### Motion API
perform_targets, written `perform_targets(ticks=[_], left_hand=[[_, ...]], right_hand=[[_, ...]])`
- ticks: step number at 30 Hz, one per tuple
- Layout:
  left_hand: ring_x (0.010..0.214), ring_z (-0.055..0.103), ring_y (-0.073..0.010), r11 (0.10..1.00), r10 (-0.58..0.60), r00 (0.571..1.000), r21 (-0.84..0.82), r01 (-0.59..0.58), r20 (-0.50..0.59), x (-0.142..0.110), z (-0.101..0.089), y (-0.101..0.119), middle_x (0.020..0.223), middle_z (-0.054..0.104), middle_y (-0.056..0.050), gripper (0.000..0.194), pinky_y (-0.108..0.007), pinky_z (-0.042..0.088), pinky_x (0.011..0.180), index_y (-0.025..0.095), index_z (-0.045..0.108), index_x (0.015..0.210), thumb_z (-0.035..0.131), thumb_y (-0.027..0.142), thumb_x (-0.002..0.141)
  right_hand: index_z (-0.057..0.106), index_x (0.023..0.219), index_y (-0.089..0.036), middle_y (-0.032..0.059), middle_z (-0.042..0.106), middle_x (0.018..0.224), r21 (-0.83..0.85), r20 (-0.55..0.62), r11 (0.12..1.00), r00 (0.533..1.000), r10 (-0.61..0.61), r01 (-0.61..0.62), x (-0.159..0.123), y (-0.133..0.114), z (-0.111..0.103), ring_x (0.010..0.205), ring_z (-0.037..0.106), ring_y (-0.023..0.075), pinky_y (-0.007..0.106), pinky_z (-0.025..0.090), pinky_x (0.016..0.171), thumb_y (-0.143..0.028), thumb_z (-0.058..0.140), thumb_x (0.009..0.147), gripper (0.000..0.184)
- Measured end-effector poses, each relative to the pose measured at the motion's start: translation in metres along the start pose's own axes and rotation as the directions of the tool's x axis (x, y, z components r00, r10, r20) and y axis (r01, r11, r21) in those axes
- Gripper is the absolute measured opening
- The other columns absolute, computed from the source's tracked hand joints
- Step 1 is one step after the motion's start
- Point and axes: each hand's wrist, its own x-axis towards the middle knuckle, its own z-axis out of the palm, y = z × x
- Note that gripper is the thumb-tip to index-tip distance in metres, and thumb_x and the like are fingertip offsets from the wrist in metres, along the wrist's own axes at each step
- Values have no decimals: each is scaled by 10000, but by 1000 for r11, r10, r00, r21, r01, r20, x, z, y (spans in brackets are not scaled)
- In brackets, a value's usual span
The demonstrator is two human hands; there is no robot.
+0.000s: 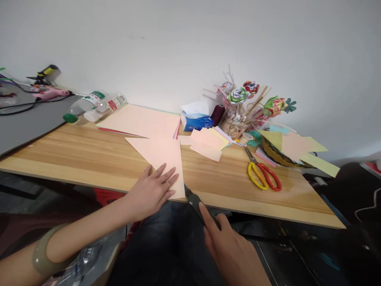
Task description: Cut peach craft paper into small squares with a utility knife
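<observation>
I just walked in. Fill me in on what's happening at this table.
Someone's left hand presses a pale pink sheet of paper, triangular in outline, against the wooden table. The right hand holds what looks like a dark-handled knife, its tip by the paper's right edge near the front. Scissors lie off to the right, and a stack of large sheets sits behind.

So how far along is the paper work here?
Apparently done: smaller paper pieces lie cut in a loose pile. In hand: the left hand presses a pale pink triangle flat, while the right hand holds a dark-handled blade at its edge. Probably left: finishing with that triangle, and perhaps the large sheets, which lie stacked behind.
</observation>
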Motion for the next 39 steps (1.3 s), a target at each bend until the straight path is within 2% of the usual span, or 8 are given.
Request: perform_targets(ticks=[10,19,31,34,37,39], left_hand=[[1307,319,-326,1000,14,1000,20,-14,3,0,1,-1,1429,371,-54,423,-512,311,966,172,407,1351,298,310,967],[1305,334,-318,1000,5,1000,-9,-5,-12,0,-1,0,1415,394,-68,405,-513,319,971,193,438,1333,314,303,963],[1305,336,-320,1000,-1,1000,-10,1,0,0,-2,0,1416,387,-62,398,-523,315,969,199,429,1337,327,289,963],[1252,420,-305,999,11,1000,-41,-10,26,7,-10,-7,1357,476,-48,369,-557,301,963,232,516,1257,316,342,967],[1140,539,-253,998,-21,999,-62,22,26,25,-17,-20,1186,629,-29,381,-560,263,988,258,635,1074,283,363,975],[1197,491,-238,998,-48,999,-48,48,-9,41,-16,-30,1244,588,-46,394,-544,237,1017,240,625,1090,261,340,980]], right_hand=[[451,1282,-185,-32,508,683,2,-31,1000,999,21,-21,-1,-1,2,365,505,85,232,186,311,-174,469,780,503],[472,1284,-231,-9,559,725,-2,30,997,996,79,-79,7,-2,3,416,541,91,207,223,325,-176,518,769,520],[467,1293,-254,-15,581,755,-6,48,997,996,75,-74,17,1,3,417,556,81,212,226,332,-197,528,791,508],[470,1292,-257,-17,572,740,0,40,998,997,65,-65,17,2,4,415,552,78,212,209,329,-194,530,785,514],[478,1284,-276,-19,569,737,-6,38,998,997,70,-70,16,2,7,408,545,76,213,186,323,-195,535,771,522],[491,1272,-285,-17,576,748,-14,30,997,997,78,-77,16,2,8,409,547,74,212,185,326,-194,538,763,519]])
